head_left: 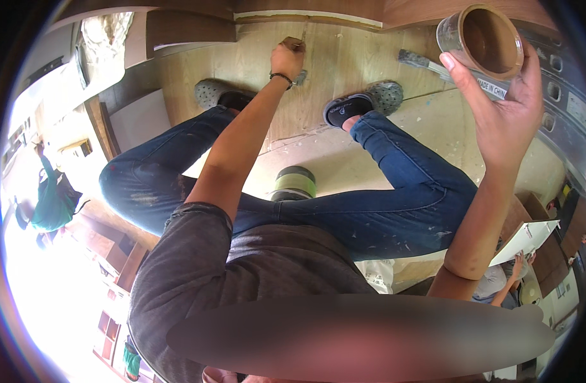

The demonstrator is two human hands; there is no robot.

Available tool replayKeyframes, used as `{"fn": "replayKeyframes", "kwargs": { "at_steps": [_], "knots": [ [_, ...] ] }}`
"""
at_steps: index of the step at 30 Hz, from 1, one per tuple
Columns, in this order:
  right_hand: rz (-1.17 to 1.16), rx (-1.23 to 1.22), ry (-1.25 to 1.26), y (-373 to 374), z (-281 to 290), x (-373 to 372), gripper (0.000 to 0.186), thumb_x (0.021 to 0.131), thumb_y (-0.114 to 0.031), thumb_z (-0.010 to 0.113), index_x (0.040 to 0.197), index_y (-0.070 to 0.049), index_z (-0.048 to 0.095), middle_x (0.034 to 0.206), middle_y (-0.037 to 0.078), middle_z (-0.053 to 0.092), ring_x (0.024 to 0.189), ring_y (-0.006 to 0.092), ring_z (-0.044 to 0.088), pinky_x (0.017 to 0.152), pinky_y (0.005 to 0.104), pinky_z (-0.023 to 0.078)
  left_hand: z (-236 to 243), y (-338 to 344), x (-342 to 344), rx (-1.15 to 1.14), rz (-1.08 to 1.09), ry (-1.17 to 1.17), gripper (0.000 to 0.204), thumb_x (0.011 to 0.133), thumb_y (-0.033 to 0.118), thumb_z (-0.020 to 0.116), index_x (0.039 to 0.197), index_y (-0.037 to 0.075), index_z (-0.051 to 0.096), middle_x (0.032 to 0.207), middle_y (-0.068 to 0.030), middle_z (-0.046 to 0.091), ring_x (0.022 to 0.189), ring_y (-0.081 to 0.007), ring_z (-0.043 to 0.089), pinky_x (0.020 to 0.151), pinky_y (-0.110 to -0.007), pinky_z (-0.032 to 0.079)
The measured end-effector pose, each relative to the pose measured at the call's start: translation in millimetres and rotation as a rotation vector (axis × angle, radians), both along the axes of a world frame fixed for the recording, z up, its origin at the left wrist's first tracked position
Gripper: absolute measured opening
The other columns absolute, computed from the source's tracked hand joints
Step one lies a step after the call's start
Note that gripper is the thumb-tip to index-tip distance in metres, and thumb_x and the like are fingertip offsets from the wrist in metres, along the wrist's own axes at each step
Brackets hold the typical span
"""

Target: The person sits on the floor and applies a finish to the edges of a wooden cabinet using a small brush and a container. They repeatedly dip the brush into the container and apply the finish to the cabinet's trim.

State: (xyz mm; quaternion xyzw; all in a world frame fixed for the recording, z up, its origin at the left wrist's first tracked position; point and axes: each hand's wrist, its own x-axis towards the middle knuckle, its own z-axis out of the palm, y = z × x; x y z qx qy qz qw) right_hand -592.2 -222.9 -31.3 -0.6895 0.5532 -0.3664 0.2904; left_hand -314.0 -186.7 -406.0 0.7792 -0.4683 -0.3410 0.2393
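Observation:
My right hand (503,108) is raised at the upper right, its fingers wrapped round a clear plastic cup (447,35) that is tilted, its inside coated brown. Behind that hand runs a flat brush-like tool (413,59) with a dark end and a pale labelled strip; I cannot tell whether the hand touches it. My left hand (288,59) reaches forward to the foot of a brown wooden panel (309,13), fingers curled together. Whatever they pinch, if anything, is too small to make out. A small grey patch (300,78) shows beside the wrist.
Between my legs stands a round tub (295,182) with a green band. My shoes (349,110) rest on a wood-look floor (274,134). Dark grey cases (557,96) line the right side. At lower right another person's hands hold a white panel (526,241). Green cloth (53,201) hangs at left.

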Motion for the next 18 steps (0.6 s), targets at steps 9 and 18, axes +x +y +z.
{"fn": "replayKeyframes", "kwargs": {
  "at_steps": [9, 18],
  "knots": [
    [0.001, 0.044, -0.006, 1.6, 0.5, -0.7, 0.057, 0.082, 0.001, 0.085, 0.132, 0.003, 0.056, 0.112, 0.011, 0.074, 0.103, 0.0166, 0.072, 0.096, 0.0307, 0.054, 15.9, -3.8, 4.7, 0.075, 0.012, -0.049, 0.021, 0.089, 0.029, 0.073, 0.101, 0.012, 0.078, 0.096, -0.012, 0.079, 0.089, -0.0275, 0.076, 0.08, -0.038, 0.059],
    [0.024, 0.035, 0.016, 2.5, 0.2, -0.8, 0.059, 0.082, 0.0, 0.085, 0.133, 0.003, 0.055, 0.112, 0.011, 0.074, 0.103, 0.0164, 0.071, 0.097, 0.0308, 0.052, 16.3, -4.5, 13.5, 0.057, -0.019, -0.05, 0.021, 0.089, 0.029, 0.073, 0.1, 0.013, 0.079, 0.095, -0.012, 0.079, 0.09, -0.0274, 0.076, 0.08, -0.038, 0.059]
  ]
}}
